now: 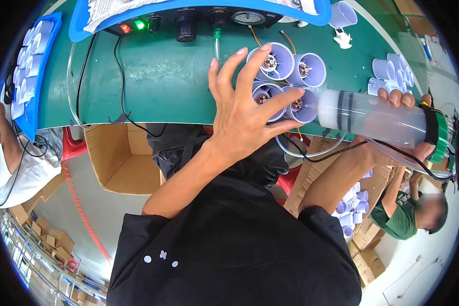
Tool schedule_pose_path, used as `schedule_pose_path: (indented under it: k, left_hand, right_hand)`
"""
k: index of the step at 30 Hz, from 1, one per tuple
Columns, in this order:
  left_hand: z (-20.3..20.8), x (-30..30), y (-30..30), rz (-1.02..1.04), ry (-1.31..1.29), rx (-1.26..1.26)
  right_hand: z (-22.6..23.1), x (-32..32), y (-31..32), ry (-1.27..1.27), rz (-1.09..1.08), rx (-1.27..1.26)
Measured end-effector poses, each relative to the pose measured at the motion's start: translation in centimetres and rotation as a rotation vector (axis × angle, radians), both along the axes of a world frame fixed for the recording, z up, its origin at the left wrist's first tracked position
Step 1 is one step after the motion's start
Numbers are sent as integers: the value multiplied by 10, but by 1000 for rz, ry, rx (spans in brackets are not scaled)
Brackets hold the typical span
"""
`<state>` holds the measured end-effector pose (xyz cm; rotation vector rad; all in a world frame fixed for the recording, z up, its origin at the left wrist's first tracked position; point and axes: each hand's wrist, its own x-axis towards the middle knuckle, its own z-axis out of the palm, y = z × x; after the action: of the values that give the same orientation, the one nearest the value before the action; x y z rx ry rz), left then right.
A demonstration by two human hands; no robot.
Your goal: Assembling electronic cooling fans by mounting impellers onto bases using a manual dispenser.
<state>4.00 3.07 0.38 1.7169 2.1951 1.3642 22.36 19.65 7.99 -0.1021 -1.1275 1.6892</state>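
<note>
Here, the left hand [242, 115] is spread wide over four lilac cups [319, 64] by the near edge of the green tabletop [158, 97]; its thumb and forefinger bracket the near right cup [306, 116], though whether they press on it cannot be told. The cups are smooth, round plastic, with small coppery parts [270, 63] inside and thin wires [286, 38] beside them. That near right cup sits between the two hands, under the left forefinger. The syringe [364, 112], a fat see-through cylinder with dark rings, lies nearly level, its thin nozzle [312, 106] pointing into the cup. The right hand [404, 101] is curled round its barrel, close to the ridged green cap [438, 135].
</note>
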Motion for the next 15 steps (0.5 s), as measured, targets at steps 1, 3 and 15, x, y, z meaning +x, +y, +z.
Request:
schedule_pose_path:
  k: [1,3,15]
  left_hand:
    - [-2,0,0,0,2,0]
    - [-5,0,1,20,-6,39]
    - [-5,0,2,10,-22,43]
  right_hand:
    - [0,-2,0,2,0,0]
    - [2,-7,-1,-25,60,58]
    - [9,-11,-4,-52,39,121]
